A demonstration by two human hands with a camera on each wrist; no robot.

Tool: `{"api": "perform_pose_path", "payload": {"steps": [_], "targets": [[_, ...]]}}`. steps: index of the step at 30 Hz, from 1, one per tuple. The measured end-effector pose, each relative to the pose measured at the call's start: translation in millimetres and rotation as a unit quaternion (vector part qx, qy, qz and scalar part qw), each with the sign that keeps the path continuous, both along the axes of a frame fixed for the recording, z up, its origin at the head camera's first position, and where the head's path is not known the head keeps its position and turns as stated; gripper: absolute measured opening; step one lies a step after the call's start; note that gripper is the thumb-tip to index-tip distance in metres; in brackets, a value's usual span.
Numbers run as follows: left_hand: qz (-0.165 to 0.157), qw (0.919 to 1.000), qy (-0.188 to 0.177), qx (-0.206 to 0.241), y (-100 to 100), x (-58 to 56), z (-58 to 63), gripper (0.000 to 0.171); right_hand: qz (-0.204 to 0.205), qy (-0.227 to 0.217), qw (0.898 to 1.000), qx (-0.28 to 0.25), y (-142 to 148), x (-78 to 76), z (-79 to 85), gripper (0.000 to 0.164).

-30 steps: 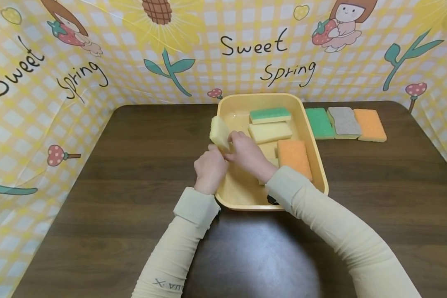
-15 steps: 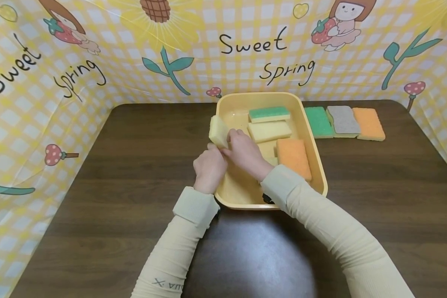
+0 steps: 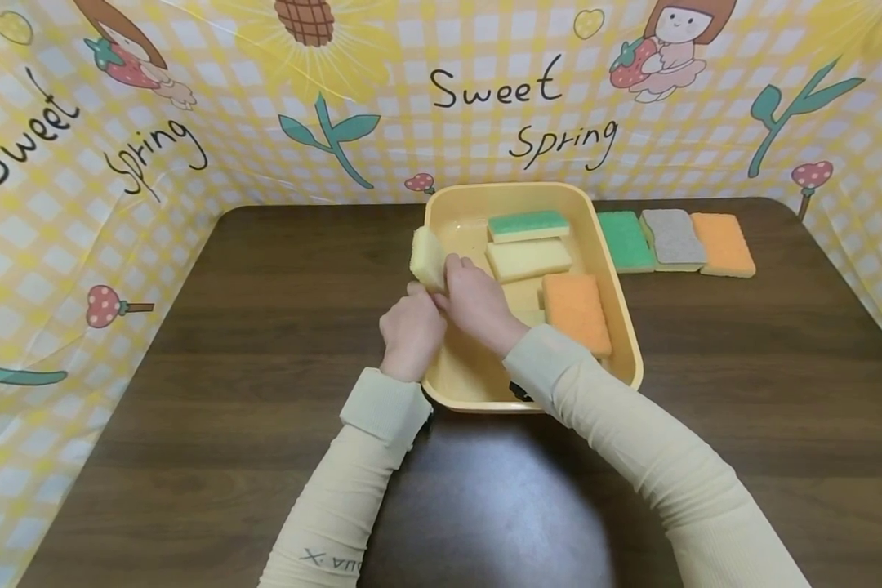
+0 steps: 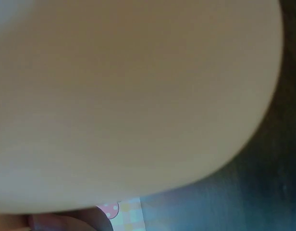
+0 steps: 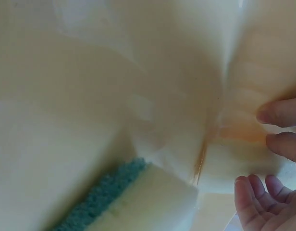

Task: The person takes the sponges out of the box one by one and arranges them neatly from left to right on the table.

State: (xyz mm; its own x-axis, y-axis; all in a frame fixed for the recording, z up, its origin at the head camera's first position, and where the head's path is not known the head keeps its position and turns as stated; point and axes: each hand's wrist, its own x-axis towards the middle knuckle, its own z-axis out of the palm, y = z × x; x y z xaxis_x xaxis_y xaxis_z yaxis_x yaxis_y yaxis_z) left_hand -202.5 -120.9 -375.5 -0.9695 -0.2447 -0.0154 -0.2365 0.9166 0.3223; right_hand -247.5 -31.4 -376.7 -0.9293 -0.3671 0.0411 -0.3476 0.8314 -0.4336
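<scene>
A pale yellow sponge (image 3: 428,257) stands tilted over the left rim of a yellow plastic tray (image 3: 532,403). My right hand (image 3: 479,300) reaches across the tray and pinches its near right side. At the sponge's lower end, my left hand (image 3: 413,333) grips with curled fingers, its knuckles touching the right hand. Their fingertips are largely hidden from the head. In the right wrist view, fingers (image 5: 282,113) show against the tray wall; the sponge itself is hard to make out there. The left wrist view is mostly the blurred tray wall (image 4: 138,106).
Inside the tray lie a green-topped sponge (image 3: 529,225), a pale sponge (image 3: 529,259), an orange-topped sponge (image 3: 576,314) and a partly covered pale one (image 3: 531,317). Right of it, green (image 3: 625,241), grey (image 3: 674,237) and orange (image 3: 723,243) sponges lie in a row. A patterned cloth (image 3: 485,155) borders the table.
The head view has shifted slightly. Both hands stay at the sponge by the left rim; the right forearm has drawn slightly left.
</scene>
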Motion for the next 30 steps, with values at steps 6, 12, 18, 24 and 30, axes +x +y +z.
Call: {"api": "perform_pose_path", "payload": {"steps": [6,12,18,24,30], "targets": [[-0.002,1.0,-0.003,-0.007,1,-0.5,1.3,0.028,-0.013,-0.015,1.0,-0.018,0,-0.6,2.0,0.033],[0.0,0.9998,-0.018,-0.01,1,-1.3,3.0,0.03,-0.028,-0.037,0.997,-0.063,2,-2.5,1.7,0.029],[0.005,0.9996,-0.028,-0.007,1,-0.6,4.1,0.023,-0.043,-0.06,0.99,-0.12,6,-3.7,2.8,0.028],[-0.001,0.9993,-0.033,-0.014,1,-1.2,3.6,0.019,-0.072,-0.071,0.981,-0.164,15,-4.6,7.4,0.027],[0.002,0.999,-0.043,-0.013,2,-1.7,4.2,0.018,-0.085,-0.074,0.978,-0.177,21,-5.4,11.4,0.028]]}}
